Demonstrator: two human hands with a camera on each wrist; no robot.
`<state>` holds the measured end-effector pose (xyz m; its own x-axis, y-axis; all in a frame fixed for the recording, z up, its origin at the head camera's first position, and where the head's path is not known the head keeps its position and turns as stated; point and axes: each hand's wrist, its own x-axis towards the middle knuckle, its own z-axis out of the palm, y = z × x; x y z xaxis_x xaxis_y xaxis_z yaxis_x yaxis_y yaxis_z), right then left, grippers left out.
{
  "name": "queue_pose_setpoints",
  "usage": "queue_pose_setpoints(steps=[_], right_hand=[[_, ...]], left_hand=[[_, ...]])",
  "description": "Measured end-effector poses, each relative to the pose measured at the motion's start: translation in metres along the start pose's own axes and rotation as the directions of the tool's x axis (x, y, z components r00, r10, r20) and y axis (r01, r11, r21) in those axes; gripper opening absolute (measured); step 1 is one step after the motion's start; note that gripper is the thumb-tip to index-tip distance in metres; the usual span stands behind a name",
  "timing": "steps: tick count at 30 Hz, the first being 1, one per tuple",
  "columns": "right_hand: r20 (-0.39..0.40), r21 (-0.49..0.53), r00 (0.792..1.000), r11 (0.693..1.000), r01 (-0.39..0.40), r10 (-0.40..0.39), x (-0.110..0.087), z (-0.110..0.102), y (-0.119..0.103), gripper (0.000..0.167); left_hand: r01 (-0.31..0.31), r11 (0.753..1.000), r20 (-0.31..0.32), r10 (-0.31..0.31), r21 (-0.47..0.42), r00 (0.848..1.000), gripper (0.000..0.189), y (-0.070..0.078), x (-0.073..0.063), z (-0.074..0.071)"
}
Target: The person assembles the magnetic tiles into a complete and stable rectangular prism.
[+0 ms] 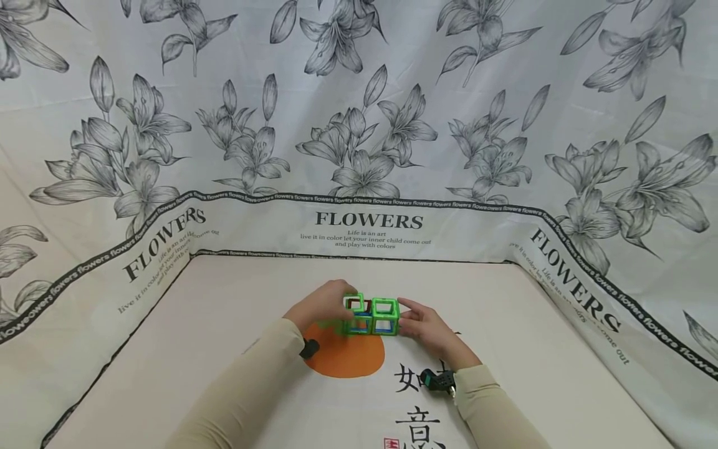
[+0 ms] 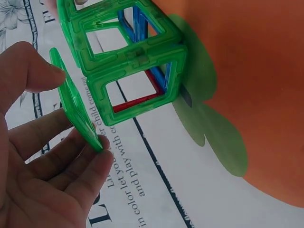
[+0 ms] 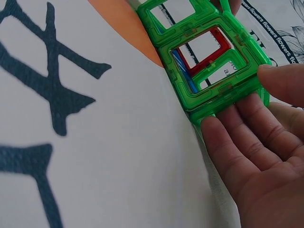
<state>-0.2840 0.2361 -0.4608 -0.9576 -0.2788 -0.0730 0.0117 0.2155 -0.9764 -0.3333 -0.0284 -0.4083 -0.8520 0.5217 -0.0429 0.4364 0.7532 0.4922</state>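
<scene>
My left hand [image 1: 322,304] pinches a green square magnetic tile [image 2: 75,105] between thumb and fingertips. The tile is tilted beside the end of a two-cube magnetic tile structure [image 1: 372,317], with a narrow gap showing in the left wrist view. Green frames [image 2: 137,59] form the structure's near faces, and blue and red tiles show through their openings. At the opposite end, my right hand [image 1: 426,327] grips the structure. In the right wrist view its thumb rests on a green frame [image 3: 223,90] and the fingers lie against the end face.
The structure is at an orange printed circle [image 1: 350,358] with green leaf shapes [image 2: 223,140] on the white table cover [image 1: 235,386]. Black brush characters [image 1: 417,424] are printed nearer me. A flower-printed cloth [image 1: 364,168] stands around the back and sides.
</scene>
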Motion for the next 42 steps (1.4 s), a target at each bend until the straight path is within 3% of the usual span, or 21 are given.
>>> queue_pose_setpoints(steps=[19, 36, 42], right_hand=[[-0.011, -0.008, 1.000, 1.000, 0.000, 0.000, 0.001, 0.000, 0.003, 0.063], [-0.004, -0.016, 1.000, 1.000, -0.003, 0.003, 0.002, 0.000, 0.003, 0.064], [0.002, -0.013, 1.000, 1.000, -0.004, 0.004, 0.001, 0.000, 0.003, 0.064]], left_hand=[[-0.084, 0.996, 0.029, 0.084, 0.014, 0.996, 0.048, 0.008, 0.004, 0.008], [-0.048, 0.997, 0.025, 0.046, 0.066, 0.999, 0.058, 0.014, 0.005, 0.010], [-0.041, 0.999, 0.033, 0.040, 0.036, 0.999, 0.058, 0.013, 0.005, 0.011]])
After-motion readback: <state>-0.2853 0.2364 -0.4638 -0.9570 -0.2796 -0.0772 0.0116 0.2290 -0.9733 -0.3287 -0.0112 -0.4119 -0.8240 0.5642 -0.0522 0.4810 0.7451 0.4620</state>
